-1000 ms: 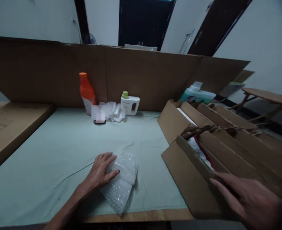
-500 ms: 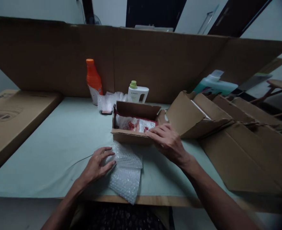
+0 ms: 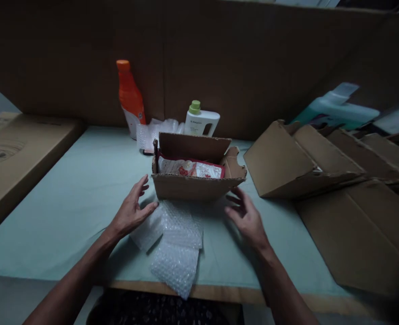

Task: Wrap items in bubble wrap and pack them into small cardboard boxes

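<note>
The box (image 3: 191, 187) stands just beyond the bubble wrap (image 3: 182, 230). The left hand (image 3: 131, 211), at the wrap's left, is spread wide; the right hand (image 3: 247, 217), to its right, curls loosely, contact unclear. Likely light, stiffish cardboard: best held by both ends.

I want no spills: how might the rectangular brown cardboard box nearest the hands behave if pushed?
The box would likely slide rather than roll, having flat sides. It may flex at the top, where bare corrugated edges show. The red-edged white packet inside could shift, as the top is open.
</note>
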### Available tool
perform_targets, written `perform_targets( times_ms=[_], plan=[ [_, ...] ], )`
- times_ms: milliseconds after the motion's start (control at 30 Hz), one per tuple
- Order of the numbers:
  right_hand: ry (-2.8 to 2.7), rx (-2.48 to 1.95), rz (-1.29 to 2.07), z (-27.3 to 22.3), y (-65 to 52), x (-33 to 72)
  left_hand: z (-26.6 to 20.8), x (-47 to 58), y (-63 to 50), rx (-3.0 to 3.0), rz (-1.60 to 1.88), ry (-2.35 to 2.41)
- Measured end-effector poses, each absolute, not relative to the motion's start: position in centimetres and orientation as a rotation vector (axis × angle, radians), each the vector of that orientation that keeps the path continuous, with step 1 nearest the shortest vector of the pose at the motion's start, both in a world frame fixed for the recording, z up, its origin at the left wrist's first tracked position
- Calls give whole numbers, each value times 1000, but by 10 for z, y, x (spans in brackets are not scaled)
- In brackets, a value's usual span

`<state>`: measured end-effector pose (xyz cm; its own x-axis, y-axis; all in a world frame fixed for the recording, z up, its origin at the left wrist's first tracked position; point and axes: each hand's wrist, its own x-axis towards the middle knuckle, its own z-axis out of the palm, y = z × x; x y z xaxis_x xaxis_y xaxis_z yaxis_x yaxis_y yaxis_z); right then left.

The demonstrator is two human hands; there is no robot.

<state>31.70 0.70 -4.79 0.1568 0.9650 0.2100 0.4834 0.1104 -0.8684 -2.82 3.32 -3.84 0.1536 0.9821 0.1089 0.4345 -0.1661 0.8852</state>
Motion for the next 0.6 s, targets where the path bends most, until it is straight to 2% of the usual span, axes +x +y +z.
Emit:
perform_targets(
  times_ms=[67,400,600],
  plan=[
    [-1518,-1490,782,-62,15,310,-43,-18,42,1683,930,1298],
    [-1502,-1342,910,-85,64,291,-57,-4,70,1575,1037,1275],
    [-1675,-1412,845,-52,27,307,-51,-32,53,1566,931,1433]
  ],
)
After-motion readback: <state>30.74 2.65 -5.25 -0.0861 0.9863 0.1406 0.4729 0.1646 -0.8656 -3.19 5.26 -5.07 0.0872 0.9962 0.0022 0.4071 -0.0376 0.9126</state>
